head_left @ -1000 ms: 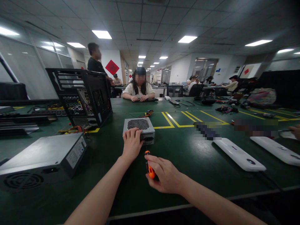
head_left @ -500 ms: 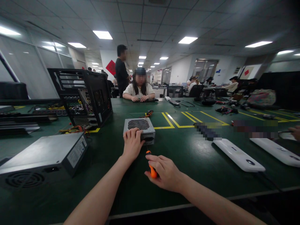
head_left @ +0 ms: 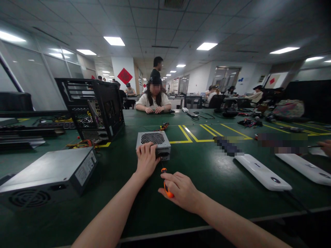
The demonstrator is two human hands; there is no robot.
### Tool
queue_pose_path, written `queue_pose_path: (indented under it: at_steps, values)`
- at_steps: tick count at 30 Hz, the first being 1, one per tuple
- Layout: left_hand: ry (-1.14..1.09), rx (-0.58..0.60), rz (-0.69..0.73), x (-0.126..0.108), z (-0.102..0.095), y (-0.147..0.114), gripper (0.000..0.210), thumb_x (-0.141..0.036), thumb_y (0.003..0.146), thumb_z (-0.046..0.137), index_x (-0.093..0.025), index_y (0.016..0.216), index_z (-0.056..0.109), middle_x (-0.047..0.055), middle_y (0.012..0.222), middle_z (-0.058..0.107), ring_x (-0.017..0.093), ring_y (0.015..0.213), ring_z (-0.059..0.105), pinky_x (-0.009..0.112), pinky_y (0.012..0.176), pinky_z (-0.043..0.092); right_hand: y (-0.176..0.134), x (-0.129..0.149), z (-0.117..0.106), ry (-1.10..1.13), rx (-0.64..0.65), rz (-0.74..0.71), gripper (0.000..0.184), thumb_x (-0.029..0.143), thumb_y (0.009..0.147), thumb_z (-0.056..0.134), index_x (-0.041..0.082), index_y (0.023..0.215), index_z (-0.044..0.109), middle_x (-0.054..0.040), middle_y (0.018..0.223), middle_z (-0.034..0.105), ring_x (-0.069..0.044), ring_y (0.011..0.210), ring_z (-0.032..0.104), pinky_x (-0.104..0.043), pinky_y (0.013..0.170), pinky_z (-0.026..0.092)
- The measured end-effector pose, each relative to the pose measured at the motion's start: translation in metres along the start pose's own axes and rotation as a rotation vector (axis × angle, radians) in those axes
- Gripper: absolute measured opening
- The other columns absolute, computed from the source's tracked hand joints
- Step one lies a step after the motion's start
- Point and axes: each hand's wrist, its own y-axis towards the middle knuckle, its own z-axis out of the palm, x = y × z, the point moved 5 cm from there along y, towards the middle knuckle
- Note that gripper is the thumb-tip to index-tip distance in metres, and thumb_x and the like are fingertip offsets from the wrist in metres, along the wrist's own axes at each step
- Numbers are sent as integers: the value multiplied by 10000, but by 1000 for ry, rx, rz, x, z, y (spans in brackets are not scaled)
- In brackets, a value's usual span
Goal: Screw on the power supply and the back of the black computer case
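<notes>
The right hand (head_left: 184, 191) curls closely round the screwdriver (head_left: 169, 194), its shaft aimed toward twelve o'clock at the box (head_left: 154, 138); tip contact cannot be told. The left hand (head_left: 146, 159) clasps the box's near left edge, fingers bent over its top. Best hold the shaft square, press evenly and brace firmly against twist. A bigger box (head_left: 49, 168) lies at nine, a case (head_left: 104, 106) at ten.
</notes>
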Motion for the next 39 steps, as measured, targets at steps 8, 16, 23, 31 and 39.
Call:
queue_pose_path:
  at_steps: [8,16,23,31,39]
  values:
    - [-22,-13,-7,1,-1,1,448,-296,672,604,-176,1082,470,110,1122,447,268,1040,360,446,906,242,4,9,-3,11,112,-69,325,268,802,451,134,1098,460,-167,1042,563,-207,935,555,-306,689,471]
    - [-46,-16,-13,2,-2,1,436,-268,666,608,-183,1073,476,99,1120,453,257,1037,362,426,911,246,1,2,2,84,20,13,246,352,799,501,113,854,480,-163,959,612,-193,872,590,-288,678,478]
    - [-66,-11,-17,3,-3,1,420,-245,668,598,-182,1065,478,89,1120,456,249,1042,358,421,921,244,6,9,-1,85,192,-54,344,286,790,452,123,1093,456,-155,1067,548,-206,883,559,-322,698,460]
    - [-159,-40,-15,4,-11,1,374,-140,684,518,-191,1054,503,86,1128,485,242,1044,395,412,910,267,3,7,3,69,88,-53,267,352,794,500,108,904,506,-132,1009,596,-161,712,575,-282,614,462]
    - [-563,188,-171,2,-10,0,129,-228,766,405,-181,780,523,6,672,576,120,619,531,243,592,396,8,9,0,101,226,-61,369,292,772,457,106,1090,461,-169,1051,551,-215,897,550,-328,706,457]
